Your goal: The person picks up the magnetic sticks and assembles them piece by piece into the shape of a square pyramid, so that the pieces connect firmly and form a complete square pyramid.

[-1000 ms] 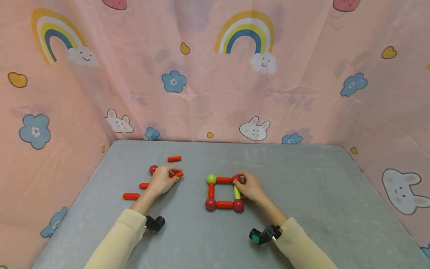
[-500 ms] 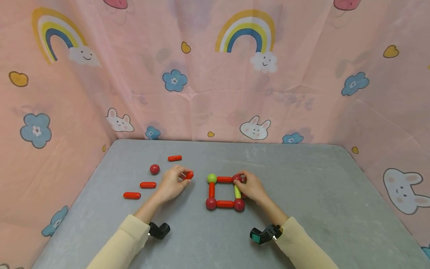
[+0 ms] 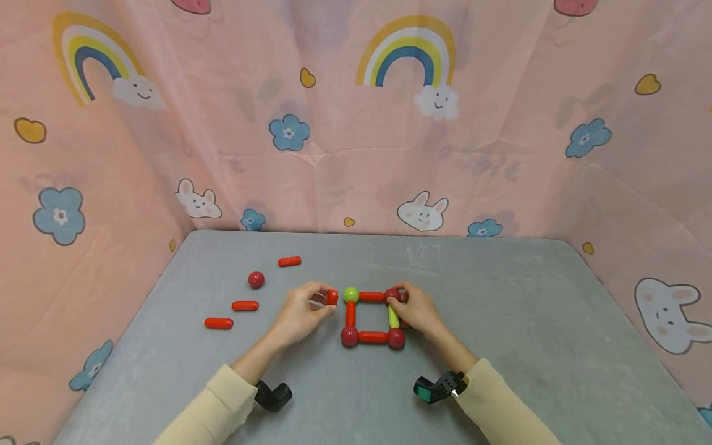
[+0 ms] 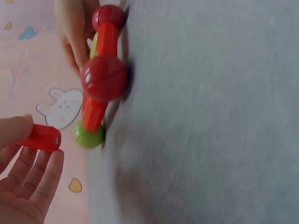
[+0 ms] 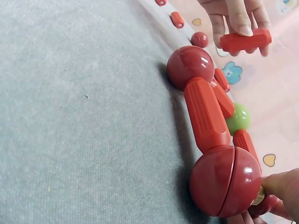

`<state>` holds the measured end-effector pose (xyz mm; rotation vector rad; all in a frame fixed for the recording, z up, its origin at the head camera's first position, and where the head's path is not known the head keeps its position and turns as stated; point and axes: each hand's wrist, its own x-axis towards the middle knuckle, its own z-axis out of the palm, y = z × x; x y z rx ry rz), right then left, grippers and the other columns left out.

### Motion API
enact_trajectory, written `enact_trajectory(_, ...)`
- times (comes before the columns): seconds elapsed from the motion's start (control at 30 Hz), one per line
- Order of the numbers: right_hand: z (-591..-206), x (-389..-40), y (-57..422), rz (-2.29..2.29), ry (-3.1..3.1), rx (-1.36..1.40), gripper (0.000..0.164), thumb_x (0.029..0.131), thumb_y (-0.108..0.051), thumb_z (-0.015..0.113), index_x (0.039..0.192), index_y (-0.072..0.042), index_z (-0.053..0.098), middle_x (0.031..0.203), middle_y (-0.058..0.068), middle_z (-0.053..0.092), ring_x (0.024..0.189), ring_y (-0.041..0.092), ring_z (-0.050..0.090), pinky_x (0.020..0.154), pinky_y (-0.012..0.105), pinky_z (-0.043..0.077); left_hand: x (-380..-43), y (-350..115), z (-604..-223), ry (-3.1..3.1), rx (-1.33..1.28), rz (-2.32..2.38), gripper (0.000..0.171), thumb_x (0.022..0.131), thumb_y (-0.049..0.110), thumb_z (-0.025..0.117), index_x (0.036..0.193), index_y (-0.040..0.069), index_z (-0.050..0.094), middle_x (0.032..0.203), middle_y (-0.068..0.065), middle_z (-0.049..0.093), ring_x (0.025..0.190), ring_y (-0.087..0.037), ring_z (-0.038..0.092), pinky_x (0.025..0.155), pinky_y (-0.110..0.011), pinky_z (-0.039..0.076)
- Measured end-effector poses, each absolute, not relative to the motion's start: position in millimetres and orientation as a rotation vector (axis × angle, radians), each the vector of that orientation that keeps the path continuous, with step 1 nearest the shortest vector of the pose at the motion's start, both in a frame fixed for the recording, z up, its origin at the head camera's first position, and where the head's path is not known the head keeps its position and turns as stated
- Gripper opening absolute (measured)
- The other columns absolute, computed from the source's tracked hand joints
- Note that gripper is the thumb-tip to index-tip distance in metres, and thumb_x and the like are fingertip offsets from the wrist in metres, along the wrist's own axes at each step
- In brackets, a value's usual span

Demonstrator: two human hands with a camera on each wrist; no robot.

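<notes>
A square of magnetic rods and balls lies on the table, with a green ball (image 3: 351,295) at its far left corner and red balls at the others, such as the near left red ball (image 3: 349,336). Red rods (image 3: 372,337) form three sides and a yellow-green rod (image 3: 394,317) the right one. My left hand (image 3: 300,315) pinches a loose red rod (image 5: 245,40) between thumb and fingers, raised just left of the green ball and apart from it. My right hand (image 3: 419,311) grips the square's far right red ball (image 3: 392,295), partly hiding it.
Left on the grey table (image 3: 500,309) lie a loose red ball (image 3: 256,280) and three red rods: a far rod (image 3: 289,261), a middle rod (image 3: 245,306) and a near rod (image 3: 219,323). A pink patterned cloth (image 3: 345,123) hangs behind.
My left hand has carried the red rod rightward, from beside the loose ball to near the green ball, and the rod has turned. My right hand stays in place on the square.
</notes>
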<state>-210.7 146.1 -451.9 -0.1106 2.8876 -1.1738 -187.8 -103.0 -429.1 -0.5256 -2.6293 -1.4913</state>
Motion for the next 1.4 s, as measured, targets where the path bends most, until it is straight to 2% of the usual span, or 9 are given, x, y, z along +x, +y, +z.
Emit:
enact_trajectory(0.17,-452.8,-210.9,146.3,-1.172,2.896,-0.109,0.03,0.084,-0.018,0.064,0.109,-0.002,0.06,0.087,0.012,0.059,0.074,0.021,0.051,0.064,0.029,0.041,-182.0,-94.8,-430.2,-2.606,-0.603,-1.538,0.026,0.077,0.002,0.071,0.101,0.008,0.065,0.094,0.0,0.063,0.084,-0.015,0.063,0.071,-0.022,0.052)
enact_trajectory(0.47,-452.1,-211.4,145.2,-1.173,2.89,-0.118,0.031,0.084,-0.019,0.064,0.109,-0.002,0.06,0.089,0.012,0.06,0.075,0.021,0.052,0.065,0.031,0.042,-173.1,-85.7,-434.4,-2.622,-0.691,-1.612,0.024,0.078,0.001,0.069,0.099,0.011,0.064,0.095,0.002,0.063,0.085,-0.012,0.064,0.072,-0.02,0.052)
enact_trajectory(0.83,-450.8,-210.7,143.7,-1.184,2.883,-0.115,0.03,0.085,-0.017,0.064,0.11,-0.001,0.06,0.09,0.013,0.061,0.076,0.021,0.052,0.065,0.031,0.043,-167.6,-83.8,-437.7,-2.616,-0.774,-1.67,0.024,0.077,-0.004,0.069,0.099,0.005,0.063,0.093,-0.003,0.062,0.086,-0.017,0.064,0.073,-0.026,0.053)
enact_trajectory(1.0,-450.9,-209.7,143.8,-1.175,2.881,-0.099,0.03,0.085,-0.018,0.064,0.11,-0.002,0.06,0.092,0.014,0.061,0.078,0.022,0.052,0.068,0.033,0.043,-167.0,-84.1,-437.3,-2.628,-0.774,-1.682,0.024,0.077,-0.003,0.068,0.1,0.002,0.062,0.093,-0.002,0.061,0.086,-0.016,0.064,0.073,-0.025,0.053)
enact_trajectory(1.2,-449.9,-206.0,144.4,-1.202,2.873,-0.112,0.042,0.086,-0.018,0.063,0.122,0.001,0.053,0.096,0.016,0.06,0.083,0.025,0.053,0.075,0.039,0.045,-168.8,-88.5,-437.5,-2.688,-0.791,-1.658,0.027,0.077,0.0,0.069,0.103,0.007,0.062,0.097,-0.001,0.061,0.088,-0.015,0.064,0.076,-0.026,0.052)
enact_trajectory(1.33,-448.8,-198.7,147.1,-1.216,2.874,-0.18,0.05,0.086,-0.017,0.062,0.129,0.003,0.045,0.106,0.02,0.057,0.095,0.03,0.053,0.083,0.046,0.043,-172.3,-96.3,-440.2,-2.752,-0.799,-1.611,0.027,0.078,-0.002,0.067,0.103,0.008,0.062,0.1,-0.004,0.063,0.09,-0.017,0.063,0.077,-0.028,0.052)
enact_trajectory(1.4,-448.6,-194.1,149.3,-1.23,2.855,-0.203,0.054,0.086,-0.017,0.062,0.131,0.003,0.042,0.113,0.022,0.053,0.099,0.031,0.051,0.083,0.044,0.043,-175.6,-100.5,-442.5,-2.769,-0.79,-1.59,0.026,0.079,-0.003,0.067,0.104,0.006,0.063,0.102,-0.007,0.063,0.091,-0.02,0.063,0.078,-0.028,0.052)
